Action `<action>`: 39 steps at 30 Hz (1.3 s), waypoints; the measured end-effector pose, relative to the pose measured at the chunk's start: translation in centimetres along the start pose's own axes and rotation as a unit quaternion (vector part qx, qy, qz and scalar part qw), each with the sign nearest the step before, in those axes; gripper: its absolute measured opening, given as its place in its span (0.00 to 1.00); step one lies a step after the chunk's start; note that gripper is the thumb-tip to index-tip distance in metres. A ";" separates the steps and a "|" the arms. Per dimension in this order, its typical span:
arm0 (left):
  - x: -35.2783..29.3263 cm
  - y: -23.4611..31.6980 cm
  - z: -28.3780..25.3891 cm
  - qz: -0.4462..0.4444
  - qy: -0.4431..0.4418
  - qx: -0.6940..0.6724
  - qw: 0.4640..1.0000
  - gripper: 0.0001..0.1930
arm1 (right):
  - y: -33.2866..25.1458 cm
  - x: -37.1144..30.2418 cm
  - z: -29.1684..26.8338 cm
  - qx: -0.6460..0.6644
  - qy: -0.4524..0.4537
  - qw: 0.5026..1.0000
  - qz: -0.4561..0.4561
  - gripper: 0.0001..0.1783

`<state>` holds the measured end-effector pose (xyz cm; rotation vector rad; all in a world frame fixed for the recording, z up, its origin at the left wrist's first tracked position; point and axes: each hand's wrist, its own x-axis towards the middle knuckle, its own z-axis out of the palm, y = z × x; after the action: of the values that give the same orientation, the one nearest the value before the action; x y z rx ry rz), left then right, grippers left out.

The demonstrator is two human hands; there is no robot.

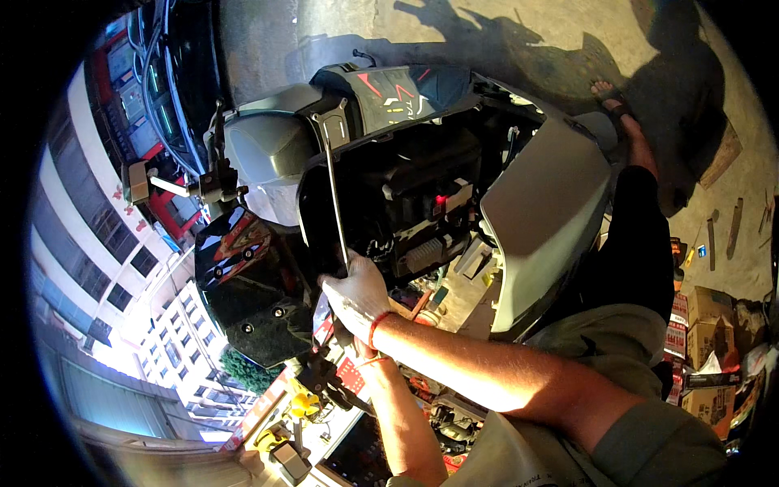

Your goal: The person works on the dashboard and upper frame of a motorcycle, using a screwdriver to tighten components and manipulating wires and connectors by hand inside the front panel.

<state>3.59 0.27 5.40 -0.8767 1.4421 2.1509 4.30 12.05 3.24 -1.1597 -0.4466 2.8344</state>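
My right hand (355, 294), in a white glove with a red string at the wrist, grips the lower end of a long thin metal rod (334, 195). The rod runs up along the rim of a scooter's open black compartment (406, 187) to a metal bracket (331, 120). Inside the compartment are wiring, grey blocks and a small red light (441, 199). My left hand (363, 351) lies just under my right wrist and is mostly hidden. It is beside a black tool-like object (324, 377), and I cannot see whether it holds anything.
A grey body panel (544, 211) stands right of the compartment, and a black panel with red graphics (243, 252) lies to its left. A leg in black trousers (641, 227) ends in a sandalled foot (610, 91). Cardboard boxes (710, 325) are stacked at the right and tools lie on the concrete.
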 end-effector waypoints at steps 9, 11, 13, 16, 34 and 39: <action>-2.7 2.1 -3.2 0.131 0.072 0.352 0.924 0.23 | 1.9 0.8 0.7 0.035 -0.009 0.999 0.012 0.15; -5.7 0.2 2.3 0.234 0.195 0.681 0.666 0.19 | 1.6 1.0 0.5 0.023 -0.003 1.000 0.008 0.13; -8.5 -0.3 5.6 0.307 0.085 0.730 0.605 0.18 | 2.4 1.3 0.8 0.031 -0.009 0.999 0.007 0.13; -9.7 -1.4 11.0 0.427 -0.042 0.712 0.556 0.18 | 3.3 1.6 1.2 0.065 -0.003 0.998 -0.003 0.17; 4.8 1.2 22.1 0.234 -0.144 0.961 0.034 0.18 | 3.3 1.7 1.4 0.088 -0.025 0.995 0.039 0.18; 4.4 1.2 22.1 0.235 -0.152 0.959 0.055 0.18 | 4.2 1.7 1.8 0.085 -0.008 0.996 0.005 0.17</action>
<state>-6.38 20.13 9.07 1.1540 2.2523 -0.9946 2.11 7.86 2.17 -1.1116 -0.1949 2.8263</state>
